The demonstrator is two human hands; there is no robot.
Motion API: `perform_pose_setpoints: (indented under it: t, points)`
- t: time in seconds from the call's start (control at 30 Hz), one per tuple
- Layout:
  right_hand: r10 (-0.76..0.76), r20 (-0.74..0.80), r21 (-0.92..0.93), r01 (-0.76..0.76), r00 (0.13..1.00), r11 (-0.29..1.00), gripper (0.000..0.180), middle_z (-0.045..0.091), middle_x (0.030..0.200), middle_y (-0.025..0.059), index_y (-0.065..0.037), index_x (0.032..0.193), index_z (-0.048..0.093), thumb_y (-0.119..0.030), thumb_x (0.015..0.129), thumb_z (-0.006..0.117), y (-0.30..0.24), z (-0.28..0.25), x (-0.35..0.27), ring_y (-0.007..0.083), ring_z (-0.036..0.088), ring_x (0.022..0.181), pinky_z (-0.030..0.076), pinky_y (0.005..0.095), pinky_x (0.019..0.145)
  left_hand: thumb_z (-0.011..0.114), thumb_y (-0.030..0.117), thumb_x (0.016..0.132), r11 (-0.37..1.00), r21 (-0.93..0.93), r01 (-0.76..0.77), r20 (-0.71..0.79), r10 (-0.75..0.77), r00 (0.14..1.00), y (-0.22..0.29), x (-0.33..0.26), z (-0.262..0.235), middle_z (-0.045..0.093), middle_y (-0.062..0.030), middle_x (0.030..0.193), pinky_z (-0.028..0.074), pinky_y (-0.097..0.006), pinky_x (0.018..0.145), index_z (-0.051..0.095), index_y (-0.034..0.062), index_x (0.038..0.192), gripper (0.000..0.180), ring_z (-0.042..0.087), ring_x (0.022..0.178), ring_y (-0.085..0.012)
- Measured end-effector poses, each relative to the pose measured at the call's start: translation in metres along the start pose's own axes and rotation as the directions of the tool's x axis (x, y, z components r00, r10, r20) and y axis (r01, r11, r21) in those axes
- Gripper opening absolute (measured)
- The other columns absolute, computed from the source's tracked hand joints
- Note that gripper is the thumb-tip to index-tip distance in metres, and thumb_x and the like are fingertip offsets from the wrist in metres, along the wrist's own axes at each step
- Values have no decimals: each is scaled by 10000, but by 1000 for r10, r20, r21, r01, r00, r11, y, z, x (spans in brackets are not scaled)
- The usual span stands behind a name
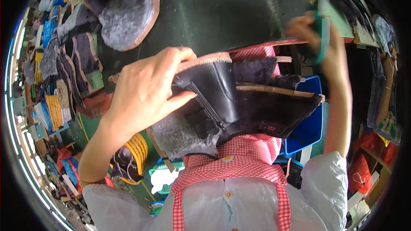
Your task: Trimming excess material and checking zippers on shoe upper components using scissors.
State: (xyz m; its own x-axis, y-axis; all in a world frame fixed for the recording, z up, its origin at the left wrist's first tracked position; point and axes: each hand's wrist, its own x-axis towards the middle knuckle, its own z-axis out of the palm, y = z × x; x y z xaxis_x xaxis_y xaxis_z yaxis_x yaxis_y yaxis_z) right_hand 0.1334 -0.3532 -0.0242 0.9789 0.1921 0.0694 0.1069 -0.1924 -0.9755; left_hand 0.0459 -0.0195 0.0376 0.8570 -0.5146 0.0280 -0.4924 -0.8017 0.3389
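Observation:
My left hand (143,87) grips a black leather boot upper (216,87) by its tan, zigzag-stitched top edge. The thumb lies across the leather near a black zipper (205,107). Grey fleece lining (182,139) shows at the lower left of this piece. At the upper right, above the table's edge, my right hand (317,38) is raised and smeared by motion. Its fingers are closed round green-handled scissors (322,30), blades pointing away from me. Further dark boot pieces (278,107) with tan edges lie over my lap, right of the held upper.
On the dark green table (205,13), fleece-lined boot pieces (128,21) lie at the far left. A blue plastic bin (306,134) stands low at the right. Yellow (139,154) and green baskets (160,173) are at the lower left. Another person's forearm (385,90) shows at far right.

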Motion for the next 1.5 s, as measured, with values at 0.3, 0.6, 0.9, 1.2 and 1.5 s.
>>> perform_pose_setpoints:
  t: [0.3,0.6,0.9,1.2,1.5]
  points:
    - [-204,243,188,160,948,969,273,657,829,42,-39,909,506,38,809,749,3,94,-8,59,606,818,524,280,729,846,284,670,974,197,-115,-124,142,982,4,20,-10,668,-67,981,521,-391,749,519,64,1163,631,668,829,-264]
    - [-61,443,522,-202,894,828,199,671,871,106,-69,958,451,-12,914,637,-17,69,1,148,662,793,540,269,701,757,103,688,960,21,-278,-281,273,920,-11,19,-4,649,-3,917,459,-349,675,735,152,814,137,629,762,-195]
    - [-291,406,130,261,866,957,288,584,792,106,0,1035,503,-62,845,710,-30,72,-12,176,576,687,482,341,648,732,44,612,961,49,-272,-287,274,918,0,28,2,663,-14,903,471,-381,716,756,159,789,213,636,811,-239]
    - [-261,455,67,259,852,964,304,578,731,115,-30,984,480,-85,816,727,-22,68,-24,271,593,612,461,388,593,770,82,654,943,-137,-304,-132,287,949,9,44,-6,654,-35,977,451,-400,850,727,122,823,179,620,951,-261]
    - [-494,185,-52,510,850,858,333,690,871,76,-60,865,592,-64,700,881,-8,79,-38,231,694,777,542,330,657,702,39,731,996,-58,-63,-565,19,825,11,71,40,647,1,988,394,-464,1023,614,117,1001,294,609,1000,-261]
